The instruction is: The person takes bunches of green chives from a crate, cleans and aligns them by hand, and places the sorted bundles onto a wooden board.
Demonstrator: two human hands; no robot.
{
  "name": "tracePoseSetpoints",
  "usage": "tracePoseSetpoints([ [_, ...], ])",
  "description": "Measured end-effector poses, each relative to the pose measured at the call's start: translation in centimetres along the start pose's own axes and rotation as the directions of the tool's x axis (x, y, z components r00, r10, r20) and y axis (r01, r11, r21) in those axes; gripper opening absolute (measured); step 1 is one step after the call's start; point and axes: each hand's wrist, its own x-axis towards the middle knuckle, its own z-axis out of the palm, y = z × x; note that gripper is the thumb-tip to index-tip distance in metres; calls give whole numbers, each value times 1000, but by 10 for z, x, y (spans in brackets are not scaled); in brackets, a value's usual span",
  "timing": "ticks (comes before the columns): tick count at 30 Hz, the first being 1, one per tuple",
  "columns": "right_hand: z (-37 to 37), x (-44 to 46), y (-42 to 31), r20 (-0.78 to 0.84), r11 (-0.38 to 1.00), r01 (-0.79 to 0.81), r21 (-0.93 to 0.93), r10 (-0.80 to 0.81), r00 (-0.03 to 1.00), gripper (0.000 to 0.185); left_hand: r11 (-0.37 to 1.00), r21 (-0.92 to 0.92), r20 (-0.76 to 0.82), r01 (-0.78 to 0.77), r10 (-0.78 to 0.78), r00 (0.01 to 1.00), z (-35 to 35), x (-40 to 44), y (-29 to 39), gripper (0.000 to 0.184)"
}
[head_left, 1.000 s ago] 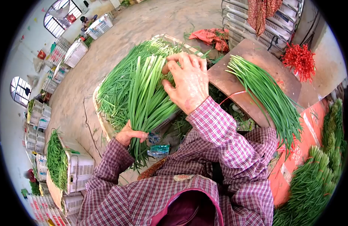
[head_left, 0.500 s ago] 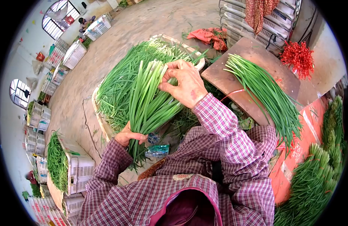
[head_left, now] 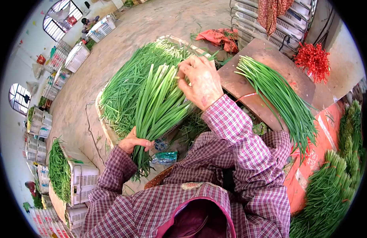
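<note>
One bunch of long green stalks point(head_left: 151, 107) is clasped low down in the left hand point(head_left: 132, 142), whose thumb lies across the leafy part. From that grip the stalks fan upward to pale cut ends, while the thin leaf tips droop below it. The right hand point(head_left: 201, 81) is at the upper end, beside the pale ends, with its fingers bent and drawn fairly close together; whether they pinch a stalk cannot be told.

The bunch looks light, firm towards the pale ends and limp at the tips, perhaps a little slippery and easily bruised. A loose, full wrap around the gathered middle would probably suit it better than a hard squeeze on the leaves.

Beyond the left hand's grip, a basket point(head_left: 105, 129) holds a heap of similar greens point(head_left: 124, 89). To the right of the right hand, another bunch point(head_left: 277, 93) lies on a brown board point(head_left: 241, 86).
</note>
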Motion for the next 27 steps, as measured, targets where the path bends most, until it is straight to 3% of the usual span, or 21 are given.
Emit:
tracePoseSetpoints([
  [4,-16,12,31,-130,952,-41,-303,2,991,11,999,35,-27,-41,42,999,-4,-2,0,64],
  [8,-49,-1,74,-164,876,-232,-422,178,970,9,996,23,-102,-85,87,991,-14,-7,-4,61],
  [9,-56,-8,75,12,861,-238,-449,273,962,14,997,-13,-84,-81,80,993,-19,-6,-3,57],
  [10,-54,-15,72,12,861,-237,-450,270,963,14,996,-49,-67,-75,71,995,-21,-6,-3,53],
  [12,-47,-27,62,260,849,-282,-447,424,867,20,993,-50,-65,-110,107,992,-16,-3,-2,47],
  [15,-31,-39,43,206,926,-378,1,370,906,40,987,-36,-108,-155,151,983,2,1,10,42],
  [16,-26,-42,38,305,876,-453,165,391,868,67,987,-34,-113,-158,154,982,6,4,13,42],
  [18,1,-53,27,405,773,-537,338,396,824,101,967,107,-149,-229,244,958,15,15,20,41],
  [19,12,-56,18,505,647,-605,465,368,781,109,965,107,-151,-240,255,955,24,27,20,41],
  [20,24,-57,6,595,493,-665,561,318,738,119,872,269,-153,-408,457,876,35,43,20,46],
  [21,35,-58,-7,615,368,-676,638,285,735,120,727,421,-119,-543,638,761,47,60,19,52],
  [22,46,-58,-18,632,234,-679,696,250,734,122,605,623,-93,-495,686,722,60,65,20,61],
  [23,60,-61,-19,421,543,-561,625,371,828,114,454,790,-67,-412,731,679,73,71,22,70],
  [24,53,-53,-34,335,308,-516,799,485,808,90,361,891,-78,-274,718,692,89,72,22,86],
  [25,49,-52,-28,402,127,-532,837,515,757,76,250,960,-88,-129,704,705,105,73,22,102],
  [26,45,-52,-19,474,-57,-527,848,526,706,63,196,962,-25,-188,753,657,121,69,22,106],
  [27,40,-50,-15,445,-111,-477,872,586,678,45,169,954,29,-246,768,639,130,65,23,108],
])
